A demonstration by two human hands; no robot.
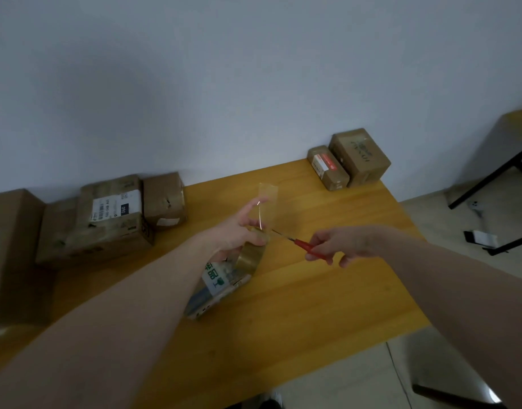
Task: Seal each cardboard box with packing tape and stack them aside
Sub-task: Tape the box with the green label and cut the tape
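Left grip (242,231) holds one tape roll (251,258); right grip (339,246) pinches one scissors (301,245)

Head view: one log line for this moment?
left hand: holds tape roll, strip pulled up | right hand: scissors at strip | box beneath

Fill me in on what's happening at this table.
A person is cutting packing tape. The left hand holds the tape roll with a clear strip pulled upward, and the right hand holds red-handled scissors at the strip's base. A small box lies under the roll on the wooden table. More boxes sit along the wall.
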